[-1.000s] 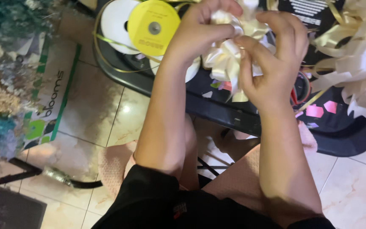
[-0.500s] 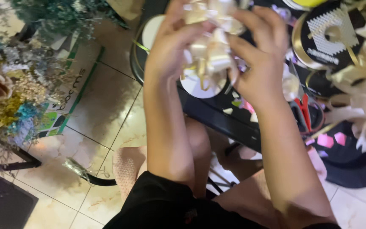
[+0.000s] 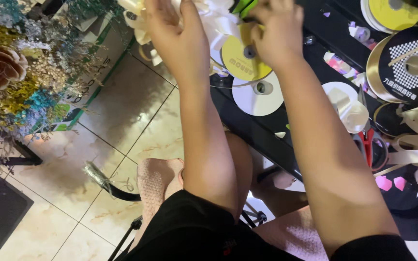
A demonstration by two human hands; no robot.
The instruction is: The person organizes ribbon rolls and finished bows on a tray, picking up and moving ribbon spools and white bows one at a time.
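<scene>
Ribbon bow (image 3: 209, 19), hands' fingertips (image 3: 170, 6): cut off.

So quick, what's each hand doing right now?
Left hand: fingers against the cream ribbon bow; whether they grip it cannot be told.
Right hand: fingers curled over the bow's other side, above the yellow ribbon spool.

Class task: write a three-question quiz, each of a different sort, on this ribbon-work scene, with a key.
1. True or false: the red-handled scissors are in the right hand.
2. The left hand touches: A) a cream ribbon bow B) a flower C) a white spool.
3. Fill in: the yellow spool lies partly over a ___ spool.

Key: 1 false, they lie on the black table; 2 A; 3 white.
</scene>
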